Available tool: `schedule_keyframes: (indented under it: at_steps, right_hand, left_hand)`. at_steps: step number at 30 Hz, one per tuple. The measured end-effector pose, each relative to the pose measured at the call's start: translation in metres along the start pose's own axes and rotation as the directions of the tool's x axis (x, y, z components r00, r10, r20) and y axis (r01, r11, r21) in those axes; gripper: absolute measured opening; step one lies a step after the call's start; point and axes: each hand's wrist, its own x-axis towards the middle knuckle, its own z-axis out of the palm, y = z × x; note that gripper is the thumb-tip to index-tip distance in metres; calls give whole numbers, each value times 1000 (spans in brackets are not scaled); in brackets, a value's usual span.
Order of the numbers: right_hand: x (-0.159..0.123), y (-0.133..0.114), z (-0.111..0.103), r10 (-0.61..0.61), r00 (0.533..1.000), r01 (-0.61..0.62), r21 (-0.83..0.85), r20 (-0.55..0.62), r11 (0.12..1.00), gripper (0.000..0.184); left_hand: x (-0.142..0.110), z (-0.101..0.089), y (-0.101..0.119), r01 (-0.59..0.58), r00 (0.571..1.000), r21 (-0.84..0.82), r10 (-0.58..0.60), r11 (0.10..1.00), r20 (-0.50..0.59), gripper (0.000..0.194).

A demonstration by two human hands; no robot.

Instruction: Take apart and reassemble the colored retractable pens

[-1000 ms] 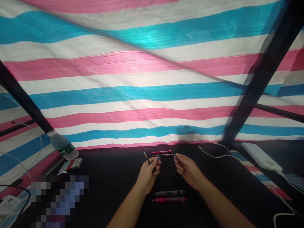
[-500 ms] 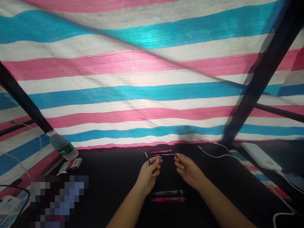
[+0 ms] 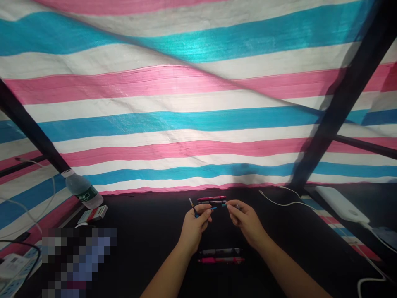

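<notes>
My left hand is closed around a slim stick like a pen refill, whose pale end sticks up past the fingers. From the same grip a blue pen part points right. Facing it across a small gap, my right hand pinches a small pen piece with a teal tip; most of that piece is hidden by the fingers. Just beyond the hands lie a red pen and a dark pen, partly covered. Nearer to me, a dark clear-bodied pen and a pink-red pen lie side by side.
At the left stand a tilted water bottle and a small box, with a blurred-out patch below. A white power bank with a cable lies at the right. Striped sheeting hangs behind the black table.
My right hand has turned and shifted slightly left, and the teal tip now shows at its fingertips, facing the blue part. The left hand's blue part now points more level.
</notes>
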Motion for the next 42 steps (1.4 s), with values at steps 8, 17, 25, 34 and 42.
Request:
schedule_keyframes:
  at_steps: [8, 17, 25, 34, 42]
  right_hand:
    - [-4, 0, 2, -41, 999, 48, -215, 36, 975, 38]
    - [-4, -1, 1, -89, 993, 108, -304, 75, 947, 36]
    - [-5, -1, 0, -125, 987, 152, -357, 99, 922, 32]
    - [-7, 0, 3, -87, 977, 166, -437, 194, 884, 35]
    - [-4, 0, 4, -223, 973, 223, -448, 54, 866, 57]
  left_hand:
    - [-2, 2, -1, -45, 999, 134, 45, 990, 3, 48]
    - [-2, 2, 0, -65, 998, 195, 66, 979, 0, 43]
    - [-2, -2, -1, -171, 984, 376, 175, 911, 23, 29]
    - [-9, 3, 0, -283, 959, 482, 252, 829, 129, 17]
    - [-11, 3, 1, -244, 969, 536, 215, 808, 118, 19]
